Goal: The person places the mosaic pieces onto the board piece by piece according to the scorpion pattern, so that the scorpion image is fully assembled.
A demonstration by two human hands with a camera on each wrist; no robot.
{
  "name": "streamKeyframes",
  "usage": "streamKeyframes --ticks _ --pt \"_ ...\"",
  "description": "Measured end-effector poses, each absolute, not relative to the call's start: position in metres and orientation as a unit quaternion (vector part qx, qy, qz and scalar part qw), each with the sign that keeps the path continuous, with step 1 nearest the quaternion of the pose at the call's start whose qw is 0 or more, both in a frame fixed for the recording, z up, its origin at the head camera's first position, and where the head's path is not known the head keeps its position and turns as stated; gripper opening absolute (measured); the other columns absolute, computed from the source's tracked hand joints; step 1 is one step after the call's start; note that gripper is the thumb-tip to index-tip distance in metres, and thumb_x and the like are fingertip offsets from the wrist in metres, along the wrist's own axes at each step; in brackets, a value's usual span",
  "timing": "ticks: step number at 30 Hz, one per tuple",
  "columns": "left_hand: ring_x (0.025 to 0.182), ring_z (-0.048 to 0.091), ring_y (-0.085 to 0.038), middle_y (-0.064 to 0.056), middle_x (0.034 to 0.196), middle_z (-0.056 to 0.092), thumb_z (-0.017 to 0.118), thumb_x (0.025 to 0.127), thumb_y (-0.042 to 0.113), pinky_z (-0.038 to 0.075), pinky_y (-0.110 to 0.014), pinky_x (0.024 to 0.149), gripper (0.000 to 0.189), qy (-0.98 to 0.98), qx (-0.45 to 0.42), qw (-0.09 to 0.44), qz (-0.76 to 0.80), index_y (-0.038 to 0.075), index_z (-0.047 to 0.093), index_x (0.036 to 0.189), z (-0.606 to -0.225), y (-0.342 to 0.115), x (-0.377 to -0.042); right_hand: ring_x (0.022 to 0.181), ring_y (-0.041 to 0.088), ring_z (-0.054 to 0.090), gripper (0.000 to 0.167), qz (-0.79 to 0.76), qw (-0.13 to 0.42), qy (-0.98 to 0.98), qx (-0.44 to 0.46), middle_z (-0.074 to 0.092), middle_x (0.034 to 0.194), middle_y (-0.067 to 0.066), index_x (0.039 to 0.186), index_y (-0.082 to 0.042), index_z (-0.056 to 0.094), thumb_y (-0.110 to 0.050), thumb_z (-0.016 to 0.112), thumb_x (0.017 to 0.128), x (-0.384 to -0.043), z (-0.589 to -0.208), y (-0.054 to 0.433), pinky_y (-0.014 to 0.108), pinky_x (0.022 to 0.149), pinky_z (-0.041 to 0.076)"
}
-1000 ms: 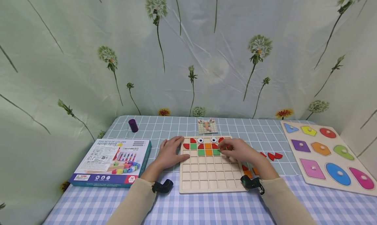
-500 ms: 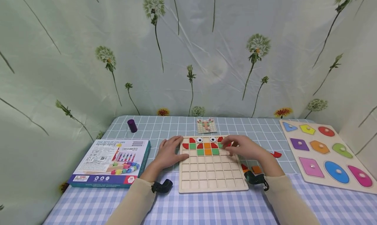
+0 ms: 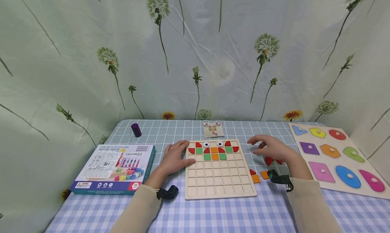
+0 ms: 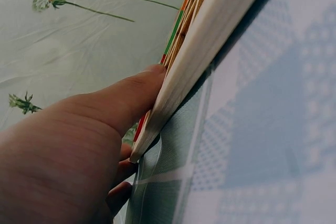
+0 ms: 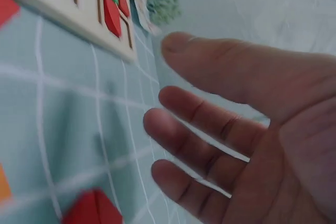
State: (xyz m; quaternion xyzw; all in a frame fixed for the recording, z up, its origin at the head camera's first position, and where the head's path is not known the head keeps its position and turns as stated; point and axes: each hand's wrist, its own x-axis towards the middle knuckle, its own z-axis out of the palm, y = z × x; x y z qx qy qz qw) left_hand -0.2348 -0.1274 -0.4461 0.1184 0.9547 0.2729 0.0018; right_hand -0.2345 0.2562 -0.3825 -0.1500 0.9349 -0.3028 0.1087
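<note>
A wooden grid board [image 3: 219,182] lies on the table, its far rows filled with red, green and orange pieces and two eye pieces [image 3: 220,144]. My left hand [image 3: 175,158] rests at the board's far left corner; in the left wrist view its thumb [image 4: 131,95] lies on the edge and the other fingers reach past the corner. My right hand [image 3: 275,148] hovers right of the board with nothing in it, fingers loosely bent and apart from the thumb [image 5: 210,61]. Beneath it are loose red pieces [image 3: 269,160]. Orange squares [image 3: 256,178] lie by the board's right edge.
Behind the board stands a small picture card [image 3: 214,129]. At the left are a toy box [image 3: 114,151] and a purple cylinder [image 3: 136,130]. A knobbed shape puzzle [image 3: 323,141] lies at the far right, past the right forearm.
My right hand has left the board and moved right, over the loose red pieces. A red piece now shows at the right end of the second row. The left hand keeps its place.
</note>
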Motion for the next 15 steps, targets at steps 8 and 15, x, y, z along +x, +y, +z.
streamKeyframes --ticks 8,15 --pt "0.148 0.035 -0.029 -0.008 0.156 0.044 0.078 0.082 0.048 0.014 -0.060 0.123 0.083 0.955 0.119 0.002 0.272 0.013 0.046 0.151 -0.444 -0.126 -0.234 0.095 0.022 0.059 0.040 -0.298 0.141 0.934 -0.139 0.062 0.127 0.020 0.127 -0.009 0.065 -0.017 0.073 0.089 -0.233 -0.384 0.281 0.029 0.074 0.053" --pt "0.149 0.035 -0.029 -0.009 0.157 0.043 0.077 0.083 0.047 0.013 -0.060 0.123 0.082 0.955 0.121 0.001 0.271 0.012 0.045 0.151 -0.443 -0.127 -0.233 0.089 0.021 0.056 0.038 -0.280 0.157 0.939 -0.125 0.063 0.119 0.017 0.122 -0.010 0.066 -0.013 0.075 0.085 -0.234 -0.395 0.294 0.030 0.071 0.053"
